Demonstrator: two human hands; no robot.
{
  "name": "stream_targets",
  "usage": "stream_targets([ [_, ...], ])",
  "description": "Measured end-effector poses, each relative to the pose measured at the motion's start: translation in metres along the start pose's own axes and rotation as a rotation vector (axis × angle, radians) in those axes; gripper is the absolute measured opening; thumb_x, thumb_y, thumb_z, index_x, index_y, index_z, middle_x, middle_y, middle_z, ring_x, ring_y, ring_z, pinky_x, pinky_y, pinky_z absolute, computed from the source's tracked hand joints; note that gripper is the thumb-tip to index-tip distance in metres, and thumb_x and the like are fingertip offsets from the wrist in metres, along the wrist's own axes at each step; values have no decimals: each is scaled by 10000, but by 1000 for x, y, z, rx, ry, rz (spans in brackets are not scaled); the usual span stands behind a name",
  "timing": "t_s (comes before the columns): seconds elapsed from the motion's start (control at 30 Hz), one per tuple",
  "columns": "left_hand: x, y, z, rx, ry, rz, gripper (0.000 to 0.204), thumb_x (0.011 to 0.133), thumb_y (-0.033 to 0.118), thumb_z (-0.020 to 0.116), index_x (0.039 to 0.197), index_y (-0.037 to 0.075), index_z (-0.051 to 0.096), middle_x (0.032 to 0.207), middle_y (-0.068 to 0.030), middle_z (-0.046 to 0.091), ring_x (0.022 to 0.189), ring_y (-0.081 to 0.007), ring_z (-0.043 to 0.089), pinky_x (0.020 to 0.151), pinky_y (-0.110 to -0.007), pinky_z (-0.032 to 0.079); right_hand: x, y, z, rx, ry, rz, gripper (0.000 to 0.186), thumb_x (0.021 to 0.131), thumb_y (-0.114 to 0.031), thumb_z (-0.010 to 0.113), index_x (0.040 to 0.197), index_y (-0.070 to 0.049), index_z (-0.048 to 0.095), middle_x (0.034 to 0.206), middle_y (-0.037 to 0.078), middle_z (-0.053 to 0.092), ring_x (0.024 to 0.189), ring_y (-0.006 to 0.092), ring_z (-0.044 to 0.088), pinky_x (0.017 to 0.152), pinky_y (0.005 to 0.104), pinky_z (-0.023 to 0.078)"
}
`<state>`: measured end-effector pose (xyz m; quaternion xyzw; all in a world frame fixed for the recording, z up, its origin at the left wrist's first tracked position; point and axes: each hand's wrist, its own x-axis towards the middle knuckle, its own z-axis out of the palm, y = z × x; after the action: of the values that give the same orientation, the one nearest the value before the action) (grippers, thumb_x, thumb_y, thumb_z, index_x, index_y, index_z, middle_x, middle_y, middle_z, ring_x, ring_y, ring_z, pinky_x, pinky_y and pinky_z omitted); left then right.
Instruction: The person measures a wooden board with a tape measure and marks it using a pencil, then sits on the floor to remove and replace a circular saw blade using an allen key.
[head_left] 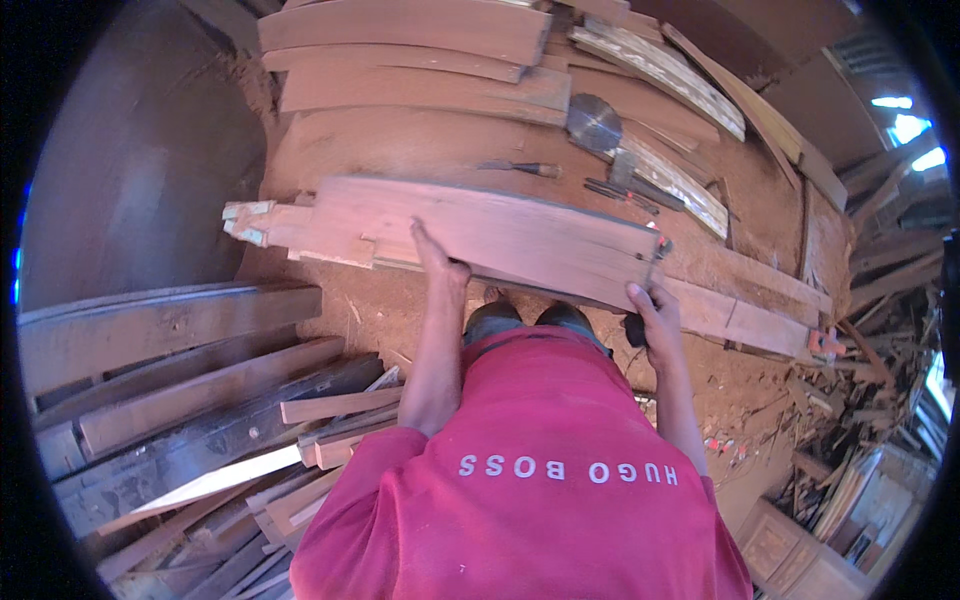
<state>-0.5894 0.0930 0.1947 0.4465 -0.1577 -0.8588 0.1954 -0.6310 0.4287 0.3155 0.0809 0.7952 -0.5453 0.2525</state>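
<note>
In front of my body I hold a broad reddish wooden board, tilted slightly down to the right. Near its middle, the lower edge is gripped by my left hand, with one finger lying over the face. My right hand clasps the right end, thumb on top and the other fingers mostly hidden. A small dark object shows just beneath that hand; I cannot make out what it is. Behind the board run lighter timber pieces, partly covered by it.
Beyond lie a round saw blade, a wooden-handled chisel and a dark-headed tool amid sawdust. Planks are stacked at the far side. Timber crowds the left; scrap wood and panels fill the right.
</note>
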Motion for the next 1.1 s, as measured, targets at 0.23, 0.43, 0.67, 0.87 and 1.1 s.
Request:
stream_targets([
  [0.23, -2, -24, 46, -66, -148, -112, 773, 927, 700, 422, 1444, 127, 433, 1465, -101, 466, 1347, -298, 425, 1132, -487, 314, -21, -26, -24, 88, 178, -118, 294, 869, -282, 742, 941, -2, 692, 831, 7, 619, 750, 84, 557, 674, 272, 493],
  [0.43, -10, -60, 74, -54, -247, -283, 702, 929, 692, 454, 1349, 132, 504, 1324, -75, 572, 1215, -270, 554, 989, -437, 471, -18, -47, -74, 230, 339, -162, 298, 865, -256, 741, 1023, -11, 678, 901, 29, 650, 795, 103, 596, 678, 272, 513],
  [0.67, 28, -54, 19, 1287, -750, -55, 872, 754, 622, 736, 1400, 116, 440, 1329, -160, 557, 1255, -305, 523, 1058, -517, 401, 12, -92, -83, 196, 335, -111, 322, 886, -313, 731, 966, -3, 700, 845, 48, 668, 643, 118, 620, 556, 247, 502],
  [0.87, 53, -70, -18, 2359, -1092, 721, 1346, 513, 635, 858, 1566, 197, 145, 1589, -237, 173, 1493, -392, 92, 1172, -636, 80, 23, -114, -68, 132, 377, -102, 349, 901, -338, 720, 948, 8, 707, 824, 58, 668, 612, 119, 616, 526, 251, 493],
  [1.1, 60, -143, 5, 2587, -1326, 806, 1412, 485, 626, 872, 1581, 307, 42, 1611, -242, 115, 1479, -454, 118, 1111, -741, 91, 19, -145, -60, 29, 399, -117, 333, 889, -337, 731, 943, -8, 720, 802, 29, 650, 592, 93, 581, 518, 246, 488],
])
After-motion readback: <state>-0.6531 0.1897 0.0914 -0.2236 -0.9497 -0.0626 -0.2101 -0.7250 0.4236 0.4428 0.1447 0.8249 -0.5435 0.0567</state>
